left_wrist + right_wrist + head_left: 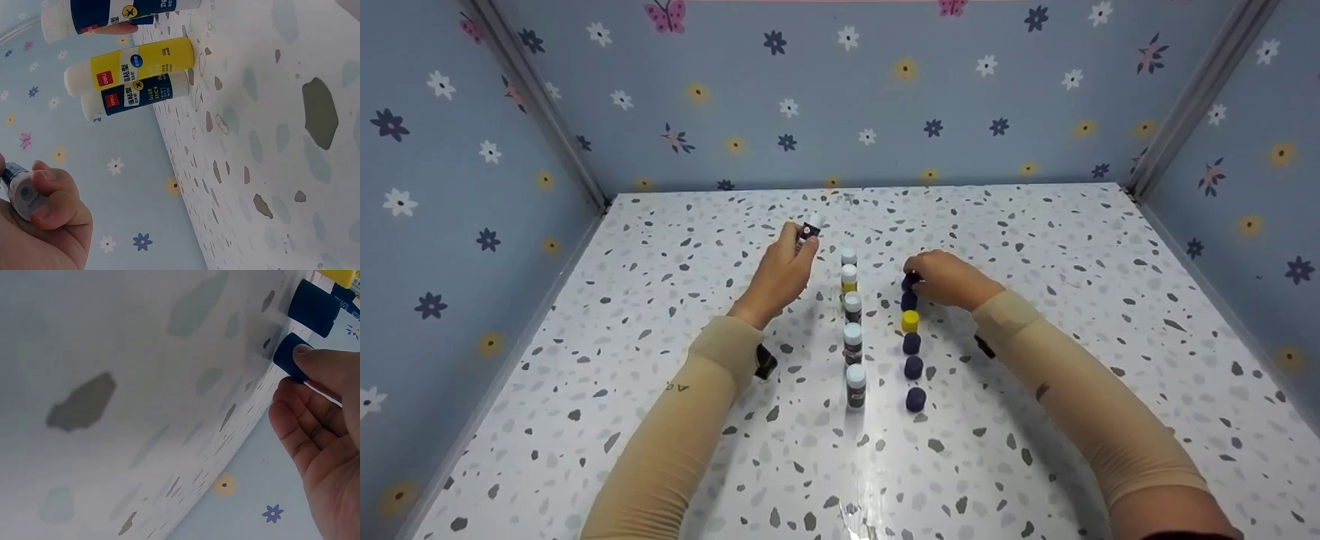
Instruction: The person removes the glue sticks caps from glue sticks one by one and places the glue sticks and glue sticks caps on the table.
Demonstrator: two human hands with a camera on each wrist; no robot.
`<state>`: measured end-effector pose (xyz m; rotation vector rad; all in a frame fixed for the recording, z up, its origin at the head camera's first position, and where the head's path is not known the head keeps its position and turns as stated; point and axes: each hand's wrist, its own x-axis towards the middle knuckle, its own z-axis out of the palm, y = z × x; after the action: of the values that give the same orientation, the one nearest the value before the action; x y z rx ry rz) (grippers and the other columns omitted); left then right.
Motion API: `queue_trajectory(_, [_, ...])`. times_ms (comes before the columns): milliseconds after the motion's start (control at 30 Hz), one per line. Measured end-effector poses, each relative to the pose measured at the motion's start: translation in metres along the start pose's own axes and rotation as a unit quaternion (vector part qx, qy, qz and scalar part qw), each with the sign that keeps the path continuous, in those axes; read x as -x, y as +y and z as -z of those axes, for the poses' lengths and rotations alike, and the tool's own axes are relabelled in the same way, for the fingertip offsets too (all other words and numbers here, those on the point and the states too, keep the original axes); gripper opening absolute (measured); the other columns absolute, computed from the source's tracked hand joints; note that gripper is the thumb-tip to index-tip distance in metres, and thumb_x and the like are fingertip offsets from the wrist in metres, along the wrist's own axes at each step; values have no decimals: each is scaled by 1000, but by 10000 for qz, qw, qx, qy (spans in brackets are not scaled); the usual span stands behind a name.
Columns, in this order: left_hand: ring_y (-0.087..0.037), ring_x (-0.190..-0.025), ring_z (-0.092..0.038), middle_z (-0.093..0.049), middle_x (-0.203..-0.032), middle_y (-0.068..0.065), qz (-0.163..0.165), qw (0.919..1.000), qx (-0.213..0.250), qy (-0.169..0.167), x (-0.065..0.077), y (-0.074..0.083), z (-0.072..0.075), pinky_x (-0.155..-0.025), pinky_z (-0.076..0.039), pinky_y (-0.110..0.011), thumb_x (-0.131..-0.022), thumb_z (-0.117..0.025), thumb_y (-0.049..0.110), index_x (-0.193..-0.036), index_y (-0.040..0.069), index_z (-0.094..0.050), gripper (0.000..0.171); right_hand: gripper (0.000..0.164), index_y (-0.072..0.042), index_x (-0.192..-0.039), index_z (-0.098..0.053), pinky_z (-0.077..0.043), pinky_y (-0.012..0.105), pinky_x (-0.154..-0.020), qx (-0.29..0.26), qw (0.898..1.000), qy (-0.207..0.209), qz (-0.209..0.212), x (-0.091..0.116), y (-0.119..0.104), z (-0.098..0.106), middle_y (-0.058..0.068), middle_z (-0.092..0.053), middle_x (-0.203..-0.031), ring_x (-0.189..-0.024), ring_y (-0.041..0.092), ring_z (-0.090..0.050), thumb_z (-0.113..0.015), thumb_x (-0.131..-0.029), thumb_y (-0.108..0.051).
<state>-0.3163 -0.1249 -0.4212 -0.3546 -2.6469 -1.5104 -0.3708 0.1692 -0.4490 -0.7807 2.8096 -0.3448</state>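
Note:
My left hand (pixel 778 274) grips a dark-labelled glue stick (pixel 808 232) above the table, left of the far end of a row of glue sticks. In the left wrist view, fingers curl round its pale end (pixel 27 196). My right hand (pixel 952 279) pinches a dark blue cap (pixel 288 354) between thumb and fingers, at the far end of a row of caps. Uncapped glue sticks with white tops stand upright, among them a yellow one (pixel 143 62) and a dark blue one (pixel 855 388). A yellow cap (pixel 910 322) stands among several dark blue caps (pixel 915 400).
The speckled white table (pixel 630 435) carries both rows, glue sticks on the left and caps on the right. Flower-patterned blue panels (pixel 870 97) enclose its back and sides. Both forearms, in beige sleeves (pixel 667 442), reach in from the front.

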Motion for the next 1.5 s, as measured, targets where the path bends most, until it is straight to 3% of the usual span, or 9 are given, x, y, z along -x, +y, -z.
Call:
queue_trajectory(200, [-22, -73, -42, -50, -89, -5, -59, 10000, -55, 34, 0, 0, -2, -70, -38, -38, -117, -34, 36, -131, 5, -47, 37, 25, -1, -127, -75, -56, 50, -109, 14, 9988, 215, 446, -1, 3, -4, 18, -77, -122, -116, 36, -72, -68, -103, -1])
queue_trajectory(433, [-21, -74, -43, -48, -88, -5, 35, 9998, -135, 152, -4, 2, -4, -71, -38, -38, -117, -29, 37, -134, 5, -48, 41, 18, -4, -117, -79, -59, 49, -101, 49, 9971, 325, 680, 0, 3, -3, 16, -78, -111, -105, 33, -73, -70, -102, 0])
queue_trajectory(733, [-21, -71, -40, -42, -84, -4, 106, 9996, -154, 193, -9, 1, -5, -68, -36, -37, -118, -27, 39, -120, 7, -48, 38, 20, -4, -120, -79, -59, 48, -100, -18, 9979, 192, 611, -1, 3, -2, 15, -78, -113, -106, 31, -72, -69, -102, 0])
queue_trajectory(967, [-22, -77, -39, -41, -91, -6, 124, 9996, 224, 97, -10, 0, -5, -72, -36, -38, -118, -26, 37, -126, 7, -42, 35, 14, -6, -107, -79, -58, 44, -90, -40, 9987, -67, 496, -4, 1, 2, 9, -78, -102, -93, 26, -68, -66, -104, 0])
queue_trajectory(1100, [-22, -74, -40, -42, -92, -7, 24, 9992, 401, 30, -11, 0, -3, -71, -39, -38, -118, -27, 37, -136, 6, -40, 38, 15, -6, -105, -80, -57, 43, -87, 10, 9979, 15, 641, -4, 3, 1, 9, -79, -99, -89, 24, -67, -66, -104, 0])
queue_trajectory(1333, [-27, -96, -51, -54, -115, -17, -92, 9998, 60, 151, -21, 5, -2, -89, -45, -44, -118, -33, 36, -148, 2, -37, 46, 16, -5, -111, -81, -59, 44, -93, 35, 9986, -53, 528, -4, 2, 1, 10, -80, -104, -94, 26, -70, -66, -104, -1])
queue_trajectory(1500, [-28, -99, -56, -61, -124, -22, -157, 9997, 61, 181, -26, 7, -1, -90, -49, -45, -117, -42, 34, -148, 2, -40, 44, 17, -5, -113, -81, -59, 45, -95, 88, 9988, -109, 472, -5, 0, 2, 11, -79, -105, -96, 27, -71, -68, -104, -2])
